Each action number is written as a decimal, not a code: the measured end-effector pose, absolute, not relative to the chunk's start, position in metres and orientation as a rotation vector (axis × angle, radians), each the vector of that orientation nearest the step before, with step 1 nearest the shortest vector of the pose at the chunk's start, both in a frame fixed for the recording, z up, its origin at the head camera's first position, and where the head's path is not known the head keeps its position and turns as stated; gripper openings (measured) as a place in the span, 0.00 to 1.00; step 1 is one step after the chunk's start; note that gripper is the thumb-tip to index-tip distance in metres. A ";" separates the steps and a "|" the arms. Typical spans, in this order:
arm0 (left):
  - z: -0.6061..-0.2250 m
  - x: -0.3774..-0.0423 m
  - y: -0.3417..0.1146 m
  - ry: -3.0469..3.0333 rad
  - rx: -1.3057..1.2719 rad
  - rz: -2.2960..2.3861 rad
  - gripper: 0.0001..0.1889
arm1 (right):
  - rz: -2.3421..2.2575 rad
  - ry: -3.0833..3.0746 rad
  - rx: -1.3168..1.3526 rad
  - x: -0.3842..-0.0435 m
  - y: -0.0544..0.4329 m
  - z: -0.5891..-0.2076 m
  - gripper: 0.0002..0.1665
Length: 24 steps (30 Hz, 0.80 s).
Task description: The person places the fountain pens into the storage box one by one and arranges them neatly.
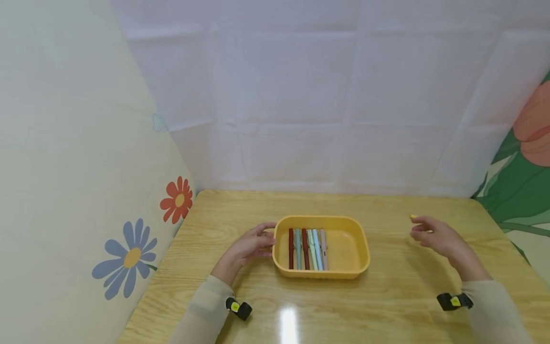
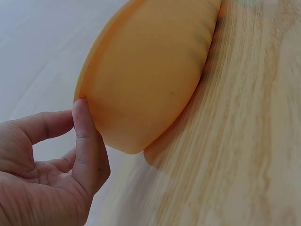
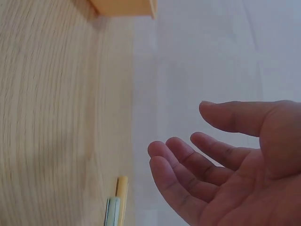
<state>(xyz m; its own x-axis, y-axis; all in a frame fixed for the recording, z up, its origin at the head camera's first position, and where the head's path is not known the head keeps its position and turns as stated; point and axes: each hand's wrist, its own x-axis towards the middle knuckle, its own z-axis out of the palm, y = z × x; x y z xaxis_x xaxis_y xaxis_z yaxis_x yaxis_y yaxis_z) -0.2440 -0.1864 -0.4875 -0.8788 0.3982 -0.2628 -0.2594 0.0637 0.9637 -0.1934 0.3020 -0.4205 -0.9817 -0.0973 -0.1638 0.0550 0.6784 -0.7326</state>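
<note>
A yellow plastic tray (image 1: 350, 248) stands on the table with several capped pens (image 1: 308, 251) lying side by side in its left half. They are dark red, blue-grey, pale green, light blue and pinkish. My left hand (image 1: 256, 242) holds the tray's left end, fingertips at the rim (image 2: 81, 89). Over the right side of the table is my right hand (image 1: 438, 235), its fingers loosely bent and thumb apart, with nothing between them. Close by in the right wrist view lie a yellow pen (image 3: 122, 193) and a pale green pen (image 3: 113, 209), mostly hidden under the hand in the head view.
The wooden table (image 1: 240, 210) runs back to a white cloth (image 1: 301, 95). Flower-printed sheets (image 1: 142, 258) hang along both sides. A black wrist strap with a small camera (image 1: 454, 301) sits on each forearm.
</note>
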 end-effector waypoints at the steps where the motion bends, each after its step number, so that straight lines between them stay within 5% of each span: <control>1: -0.487 -0.244 -0.186 1.881 0.137 1.868 0.30 | -1.171 2.710 -0.030 -0.193 0.306 -0.422 0.34; 24: -0.487 -0.243 -0.185 1.866 0.130 1.881 0.30 | -0.977 2.765 0.182 -0.191 0.368 -0.446 0.39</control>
